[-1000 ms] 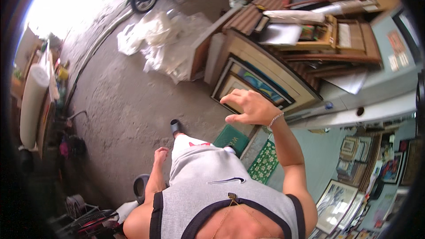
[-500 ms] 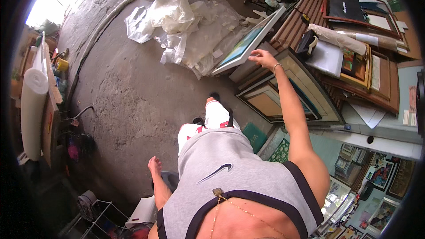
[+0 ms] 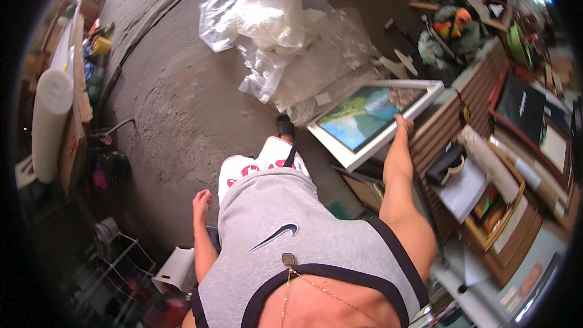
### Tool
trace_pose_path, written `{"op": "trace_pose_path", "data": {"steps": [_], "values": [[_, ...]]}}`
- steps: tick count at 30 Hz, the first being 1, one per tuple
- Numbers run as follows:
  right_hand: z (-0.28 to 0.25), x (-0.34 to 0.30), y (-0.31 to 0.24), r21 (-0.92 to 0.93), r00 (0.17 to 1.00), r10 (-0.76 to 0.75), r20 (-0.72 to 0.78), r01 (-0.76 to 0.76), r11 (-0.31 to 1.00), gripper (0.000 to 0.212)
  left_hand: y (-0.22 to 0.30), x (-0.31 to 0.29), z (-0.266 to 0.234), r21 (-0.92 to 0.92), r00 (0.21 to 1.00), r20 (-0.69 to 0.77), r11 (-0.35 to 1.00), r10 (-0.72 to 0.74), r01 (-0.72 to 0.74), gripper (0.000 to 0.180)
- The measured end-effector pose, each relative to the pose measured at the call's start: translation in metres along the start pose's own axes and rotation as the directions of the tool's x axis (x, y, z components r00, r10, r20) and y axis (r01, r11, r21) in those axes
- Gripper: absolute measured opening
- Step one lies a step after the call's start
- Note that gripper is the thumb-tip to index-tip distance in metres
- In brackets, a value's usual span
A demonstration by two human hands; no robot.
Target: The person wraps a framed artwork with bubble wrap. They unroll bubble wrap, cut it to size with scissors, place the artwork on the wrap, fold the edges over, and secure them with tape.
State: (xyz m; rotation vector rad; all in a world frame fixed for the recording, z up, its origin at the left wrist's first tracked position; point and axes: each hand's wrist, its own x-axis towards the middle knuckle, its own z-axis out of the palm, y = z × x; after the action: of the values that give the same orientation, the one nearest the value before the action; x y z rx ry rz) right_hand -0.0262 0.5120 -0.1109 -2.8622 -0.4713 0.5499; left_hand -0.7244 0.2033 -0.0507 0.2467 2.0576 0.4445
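Note:
A landscape picture (image 3: 364,115) in green and blue, set in a white frame (image 3: 422,98), stands tilted at the right with its painted side up. My right hand (image 3: 404,124) is closed on the frame's near right edge, thumb on the front; the other fingers are hidden behind it. My left hand (image 3: 202,200) hangs beside my left hip, its fingers loosely bent and apart, with nothing in them. More frames (image 3: 361,189) lean under and behind the white one, mostly covered by it and my arm.
Crumpled clear plastic sheeting (image 3: 273,18) spreads over the concrete floor ahead. At right a slatted brown bench (image 3: 480,91) bears frames, rolls and a black case (image 3: 446,163). A white roll (image 3: 51,121) stands at left. Near my left side are a white bin (image 3: 175,268) and a wire rack (image 3: 118,255).
My right hand has taken hold of the white frame and tipped it, so its picture faces up more and lies nearer me. My left hand still hangs at my side.

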Motion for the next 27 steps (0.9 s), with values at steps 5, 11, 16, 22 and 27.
{"op": "trace_pose_path", "data": {"steps": [5,11,16,22,27], "values": [[0.008,0.018,-0.012,0.128,0.984,0.145,0.102,-0.157,0.979,0.064,0.055,0.015,-0.004,-0.051,0.996,-0.078,0.997,0.046,-0.05,0.031],[0.026,0.004,-0.045,0.191,0.994,0.1,0.033,-0.105,0.976,0.059,0.088,0.046,0.006,-0.052,0.994,-0.047,0.994,0.097,-0.1,0.031],[0.032,-0.025,-0.083,0.052,0.992,0.073,-0.105,-0.067,0.996,0.039,0.082,0.07,-0.009,-0.086,0.987,-0.101,0.987,0.128,-0.136,0.03],[-0.005,-0.099,-0.137,-0.114,0.964,-0.205,-0.168,0.187,0.976,0.036,0.063,0.114,-0.047,-0.113,0.985,-0.099,0.985,-0.145,0.133,0.028],[-0.041,-0.211,-0.211,-0.124,0.896,-0.402,-0.19,0.384,0.915,0.037,0.079,0.193,-0.096,-0.048,0.958,0.02,0.957,-0.287,0.287,0.03]]}}
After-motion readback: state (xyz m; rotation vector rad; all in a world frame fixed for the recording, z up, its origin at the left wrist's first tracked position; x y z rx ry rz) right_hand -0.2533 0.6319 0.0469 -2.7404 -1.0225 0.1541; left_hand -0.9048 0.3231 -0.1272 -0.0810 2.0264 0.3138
